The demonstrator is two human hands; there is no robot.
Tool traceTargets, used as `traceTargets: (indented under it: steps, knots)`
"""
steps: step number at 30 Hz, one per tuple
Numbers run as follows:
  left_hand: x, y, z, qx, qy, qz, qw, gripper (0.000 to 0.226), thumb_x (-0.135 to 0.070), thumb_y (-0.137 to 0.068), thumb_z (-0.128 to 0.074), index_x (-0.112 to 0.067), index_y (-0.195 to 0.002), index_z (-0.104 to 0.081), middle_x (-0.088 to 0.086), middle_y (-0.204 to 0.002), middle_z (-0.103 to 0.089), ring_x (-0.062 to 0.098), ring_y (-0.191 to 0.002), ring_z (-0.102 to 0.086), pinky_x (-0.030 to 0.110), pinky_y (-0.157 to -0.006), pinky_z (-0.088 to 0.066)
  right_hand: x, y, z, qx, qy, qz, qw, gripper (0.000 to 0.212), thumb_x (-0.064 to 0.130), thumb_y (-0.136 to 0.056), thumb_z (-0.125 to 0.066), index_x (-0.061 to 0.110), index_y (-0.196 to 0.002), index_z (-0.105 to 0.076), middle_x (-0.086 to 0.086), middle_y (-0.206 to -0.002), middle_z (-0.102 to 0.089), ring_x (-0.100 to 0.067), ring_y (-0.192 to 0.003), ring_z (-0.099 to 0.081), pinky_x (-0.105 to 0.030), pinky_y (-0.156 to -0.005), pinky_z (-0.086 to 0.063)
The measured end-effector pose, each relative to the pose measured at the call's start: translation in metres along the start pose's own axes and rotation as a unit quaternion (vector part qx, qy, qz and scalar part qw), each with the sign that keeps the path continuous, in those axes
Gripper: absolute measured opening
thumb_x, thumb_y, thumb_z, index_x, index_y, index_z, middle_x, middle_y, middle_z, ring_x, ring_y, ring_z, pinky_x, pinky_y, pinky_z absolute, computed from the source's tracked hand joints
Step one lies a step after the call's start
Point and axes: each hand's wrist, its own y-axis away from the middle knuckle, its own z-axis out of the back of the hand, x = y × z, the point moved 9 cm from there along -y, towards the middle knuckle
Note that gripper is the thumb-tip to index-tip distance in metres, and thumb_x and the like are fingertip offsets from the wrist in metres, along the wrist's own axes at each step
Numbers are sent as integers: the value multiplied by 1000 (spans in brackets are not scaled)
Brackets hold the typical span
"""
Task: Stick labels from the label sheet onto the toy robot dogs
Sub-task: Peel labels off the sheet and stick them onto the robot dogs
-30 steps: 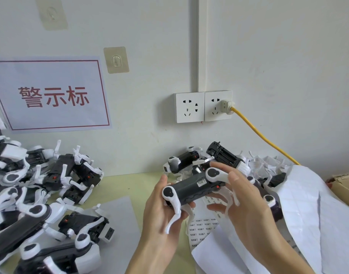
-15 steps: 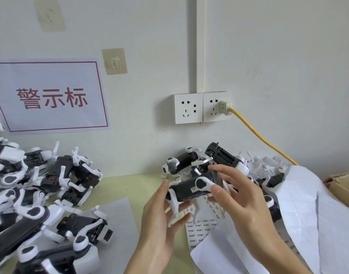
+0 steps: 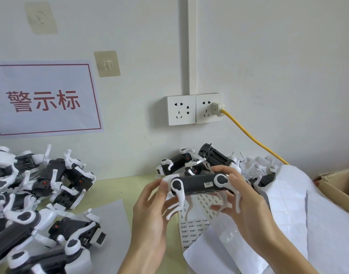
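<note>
Toy robot dog (image 3: 197,183) being held above worktop (image 3: 118,186) over label sheet (image 3: 195,228); left hand (image 3: 150,220) gripping front end, right hand (image 3: 246,202) gripping rear. Label (image 3: 208,184) looking already stuck on side; pressing edges flat w/ thumb advisable, keeping dog steady.

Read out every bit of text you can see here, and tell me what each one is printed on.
"警示标": large red characters on the red-bordered paper sign on the wall.
Small white label on the side of the toy robot dog that both hands hold: two lines of print, too small to read.
Label sheet on the table under the hands: rows of tiny repeated print, too blurred to read.
Nothing else legible.
</note>
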Motion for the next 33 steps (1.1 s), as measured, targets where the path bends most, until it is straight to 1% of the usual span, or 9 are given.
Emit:
traceTargets:
  steps: [5,11,14,18,21,23,27,30,33]
  knots:
    - [0,3,-2,13,-38,-13,999,39,-32,-87,-65,-2,-112,-64,11,-87,-75,30,-72,-70,35,-68,-60,5,2,12,52,14,-76,996,31,35,-81,-66,20,-109,-73,-10,-111,-73,-33,-104,-71,-39,-82,-57]
    - [4,9,-14,64,-156,-62,984,16,-33,-89,-61,-20,-88,-71,10,-87,-76,29,-75,-75,41,-75,-59,23,17,27,109,64,-101,987,30,29,-85,-74,18,-113,-73,-10,-108,-73,-32,-88,-71,-38,-82,-59]
    - [5,16,-26,123,-224,-91,963,24,-5,-100,-52,-18,-95,-72,13,-96,-72,20,-81,-75,32,-67,-62,28,16,47,46,88,-90,991,28,32,-90,-67,10,-106,-75,-17,-103,-71,-30,-73,-66,-36,-73,-60]
    - [21,22,-30,145,-187,0,971,36,-27,-104,-38,-2,-101,-63,28,-90,-70,26,-60,-69,30,-45,-55,42,17,102,-125,3,-64,990,29,34,-94,-63,8,-100,-74,-21,-96,-61,-33,-66,-69,-45,-76,-62]
    - [27,15,-26,125,-202,35,971,41,-28,-108,-32,6,-110,-57,22,-83,-69,26,-57,-67,27,-40,-51,61,33,163,-300,-301,58,903,39,41,-103,-49,9,-120,-64,-18,-119,-64,-41,-88,-72,-39,-76,-60]
    - [31,14,-23,122,-218,56,967,42,-27,-109,-30,7,-115,-54,24,-87,-67,36,-66,-64,29,-40,-52,64,41,186,-319,-418,97,845,58,52,-105,-36,10,-143,-45,-15,-146,-48,-45,-101,-64,-42,-86,-51]
    - [16,13,-23,100,-305,29,947,27,-8,-107,-36,-6,-96,-61,32,-106,-62,37,-81,-63,38,-56,-56,49,35,173,-328,-284,-3,901,39,30,-106,-44,5,-135,-51,-13,-135,-58,-39,-110,-65,-46,-92,-55]
    - [-9,2,-26,77,-474,-48,876,33,-8,-99,-58,-35,-85,-70,9,-105,-71,32,-95,-63,50,-85,-49,41,19,123,-242,-68,-68,965,20,14,-99,-53,16,-109,-70,-3,-110,-71,-21,-97,-70,-33,-85,-56]
    - [-35,-13,-35,123,-661,-116,732,25,-23,-91,-69,-47,-89,-63,-12,-108,-69,20,-105,-62,39,-88,-44,22,7,73,-141,135,-80,977,32,17,-97,-48,22,-119,-71,6,-118,-70,-9,-103,-67,-33,-94,-55]
